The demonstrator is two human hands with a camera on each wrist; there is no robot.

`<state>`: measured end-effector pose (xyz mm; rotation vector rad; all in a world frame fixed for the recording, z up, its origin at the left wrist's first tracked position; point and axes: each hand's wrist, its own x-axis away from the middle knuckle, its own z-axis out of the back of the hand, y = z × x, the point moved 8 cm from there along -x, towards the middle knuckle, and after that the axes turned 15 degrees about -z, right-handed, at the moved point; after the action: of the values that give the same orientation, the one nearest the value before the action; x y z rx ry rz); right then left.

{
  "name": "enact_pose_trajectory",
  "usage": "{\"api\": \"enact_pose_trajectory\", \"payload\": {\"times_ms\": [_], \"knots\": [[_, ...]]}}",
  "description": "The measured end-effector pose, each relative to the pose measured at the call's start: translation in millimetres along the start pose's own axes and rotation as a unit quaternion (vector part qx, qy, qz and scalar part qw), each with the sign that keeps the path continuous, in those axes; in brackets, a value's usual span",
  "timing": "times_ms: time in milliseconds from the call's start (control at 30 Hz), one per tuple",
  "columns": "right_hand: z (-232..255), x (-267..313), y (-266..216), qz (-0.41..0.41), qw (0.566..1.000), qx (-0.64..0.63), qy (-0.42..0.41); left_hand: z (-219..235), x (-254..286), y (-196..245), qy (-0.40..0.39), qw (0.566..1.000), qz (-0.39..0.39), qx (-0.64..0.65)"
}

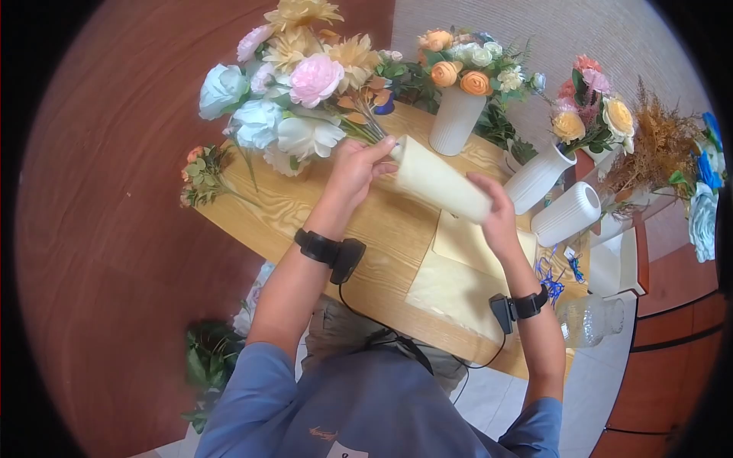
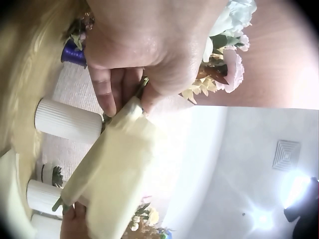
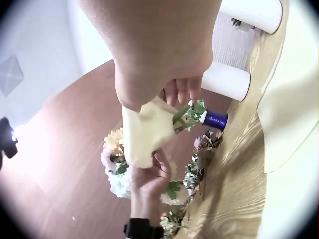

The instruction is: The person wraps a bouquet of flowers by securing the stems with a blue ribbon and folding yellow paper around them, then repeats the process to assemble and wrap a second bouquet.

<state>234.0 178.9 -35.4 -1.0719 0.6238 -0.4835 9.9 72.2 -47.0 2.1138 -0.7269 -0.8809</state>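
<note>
A bouquet of artificial flowers [image 1: 314, 82] in pink, pale blue, white and tan leans to the upper left over the table. Around its stems is rolled a sheet of cream wrapping paper [image 1: 439, 179]. My left hand [image 1: 355, 174] pinches the stems and the paper's upper edge between thumb and fingers, just below the blooms. At the lower end of the roll, my right hand [image 1: 498, 221] holds the paper, thumb on one side and fingers on the other. Green stem ends [image 2: 61, 203] poke out near it in the left wrist view.
More cream paper sheets [image 1: 458, 286] lie on the wooden table [image 1: 374, 252]. White ribbed vases [image 1: 456, 122] line the far and right side, some with flowers. Blue ribbon [image 1: 550, 281] and a glass vase [image 1: 584, 320] are at the right. A small flower sprig [image 1: 210, 174] lies at the left edge.
</note>
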Motion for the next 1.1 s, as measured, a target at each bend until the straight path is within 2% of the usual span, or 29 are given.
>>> {"api": "enact_pose_trajectory", "payload": {"times_ms": [67,100,133,200,267,300,333,367,400,467,533,633,700,733,800,933,1000,1033,1067,1100], "knots": [[13,-6,18,-0.109,0.991,-0.060,0.038,-4,4,-3,-0.032,0.999,0.033,-0.020],[13,-10,32,-0.185,0.959,-0.211,0.046,-6,5,-3,-0.033,0.999,0.034,-0.020],[12,-11,26,-0.185,0.959,-0.211,0.048,-14,7,3,-0.048,0.999,0.014,-0.006],[10,-9,31,-0.288,0.925,-0.242,0.054,-23,7,7,-0.064,0.998,-0.006,0.009],[6,-12,41,-0.296,0.929,-0.221,0.024,-28,7,17,-0.082,0.993,-0.077,0.021],[2,-10,48,-0.323,0.935,-0.146,0.003,-28,6,18,-0.082,0.993,-0.077,0.021],[-2,-7,53,-0.348,0.935,-0.070,-0.019,-36,7,21,-0.117,0.991,-0.059,0.035],[-2,-8,65,-0.335,0.942,0.001,-0.032,-44,8,23,-0.152,0.986,-0.041,0.049],[-5,-7,80,-0.335,0.942,0.002,-0.032,-45,7,26,-0.152,0.986,-0.041,0.050],[-19,-5,48,-0.094,0.993,0.044,-0.055,-46,5,28,-0.133,0.989,-0.026,0.067],[-26,3,48,-0.118,0.988,0.091,-0.045,-43,2,30,-0.100,0.991,-0.018,0.082],[-31,9,33,-0.149,0.988,0.030,-0.034,-31,-4,26,-0.054,0.995,-0.018,0.080],[-18,15,15,-0.145,0.986,0.059,0.061,-22,-7,22,-0.039,0.997,-0.027,0.062],[-18,14,16,-0.145,0.986,0.059,0.061,-16,-8,19,-0.028,0.999,-0.034,0.029],[-3,12,-1,-0.026,0.989,0.067,0.132,-5,-8,14,-0.016,0.999,-0.040,-0.004],[20,-1,-12,0.026,0.990,0.014,0.137,1,-2,5,-0.037,0.998,0.000,-0.053],[33,-4,-22,0.113,0.976,0.090,0.163,1,2,5,-0.044,0.997,0.010,-0.059],[44,-2,-10,0.005,0.982,-0.005,0.187,0,3,3,-0.058,0.997,0.023,-0.050],[49,-2,-13,-0.084,0.975,-0.028,0.205,-2,5,2,-0.072,0.996,0.036,-0.041],[52,-2,-18,-0.094,0.970,-0.075,0.214,-2,7,2,-0.072,0.996,0.037,-0.040]]}}
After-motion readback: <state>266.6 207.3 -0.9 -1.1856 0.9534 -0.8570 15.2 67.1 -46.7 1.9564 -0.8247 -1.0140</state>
